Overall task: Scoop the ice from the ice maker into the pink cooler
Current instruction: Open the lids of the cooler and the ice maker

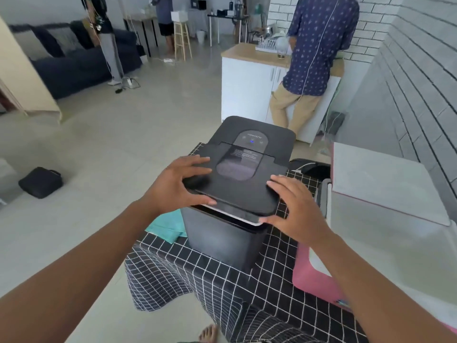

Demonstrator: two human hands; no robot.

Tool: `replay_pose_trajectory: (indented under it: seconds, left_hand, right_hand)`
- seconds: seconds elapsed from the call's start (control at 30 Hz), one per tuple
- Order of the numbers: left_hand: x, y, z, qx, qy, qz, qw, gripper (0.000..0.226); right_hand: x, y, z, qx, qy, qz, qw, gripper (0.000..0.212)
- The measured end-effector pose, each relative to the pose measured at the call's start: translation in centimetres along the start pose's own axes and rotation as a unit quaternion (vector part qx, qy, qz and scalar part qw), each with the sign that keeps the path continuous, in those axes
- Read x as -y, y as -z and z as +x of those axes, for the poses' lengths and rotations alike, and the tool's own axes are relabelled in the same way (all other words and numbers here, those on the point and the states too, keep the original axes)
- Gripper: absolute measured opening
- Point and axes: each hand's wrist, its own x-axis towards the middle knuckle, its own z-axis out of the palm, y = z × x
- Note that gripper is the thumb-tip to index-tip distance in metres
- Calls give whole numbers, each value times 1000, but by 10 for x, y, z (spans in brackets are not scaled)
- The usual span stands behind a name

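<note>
Left hand (pixel 184 180) and right hand (pixel 294 206), fingers spread, grip the ice maker (pixel 230 219) lid (pixel 237 186) at its front corners; lift both sides evenly.

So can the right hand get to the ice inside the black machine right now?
Probably not yet. The ice maker has its lid lifted only a crack at the front, covering the inside. The right hand and left hand both grip the lid's front corners. No ice shows.
</note>
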Motion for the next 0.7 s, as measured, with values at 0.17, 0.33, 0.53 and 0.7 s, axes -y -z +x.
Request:
replay_pose_trajectory:
  seconds: [0.17,0.33,0.53,0.7]
  left_hand:
    - [-12,-1,36,-192,-24,-57,979,68]
    - [-9,-27,70,-292,14,-153,944,91]
    - [-3,-46,106,-295,53,-206,931,104]
    - [8,-57,123,-261,78,-150,950,114]
  right_hand:
    - [5,19,34,-98,-49,105,988,64]
    - [6,23,63,-153,-156,146,965,55]
    - [3,5,81,-201,-233,112,945,28]
    - [4,-2,99,-230,-286,153,918,66]
